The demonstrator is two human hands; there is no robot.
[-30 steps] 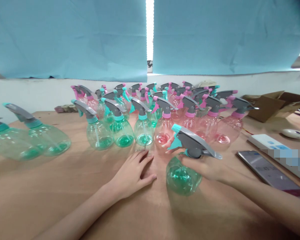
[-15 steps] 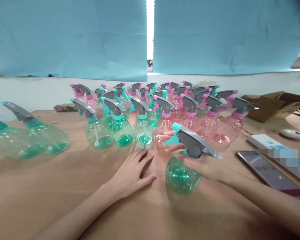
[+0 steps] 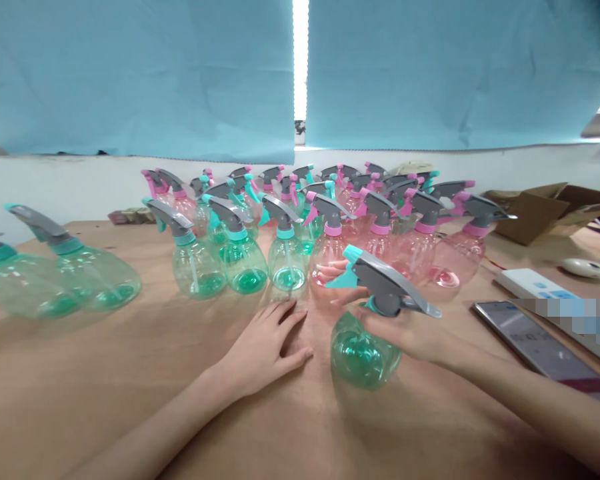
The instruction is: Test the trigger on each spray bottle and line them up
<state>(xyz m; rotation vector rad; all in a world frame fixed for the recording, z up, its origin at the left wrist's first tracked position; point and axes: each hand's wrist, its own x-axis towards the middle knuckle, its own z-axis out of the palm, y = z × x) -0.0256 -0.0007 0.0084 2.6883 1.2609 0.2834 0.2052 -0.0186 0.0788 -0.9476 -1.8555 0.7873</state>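
My right hand [image 3: 405, 327] is around the neck of a green spray bottle [image 3: 363, 353] with a grey and turquoise trigger head; the bottle leans a little, and part of the grip is hidden behind it. Resting on the wooden table [image 3: 180, 387], my left hand [image 3: 265, 347] has its fingers spread and nothing in it. Just beyond its fingertips stands another green spray bottle [image 3: 287, 263]. A pink spray bottle [image 3: 327, 248] is behind the fingers of my right hand.
Several more green and pink spray bottles stand in rows toward the wall. Two green bottles [image 3: 97, 277] are at the left. On the right lie a phone [image 3: 535, 340], a white power strip [image 3: 535, 283], a white computer mouse [image 3: 586, 268] and an opened cardboard box [image 3: 530, 213].
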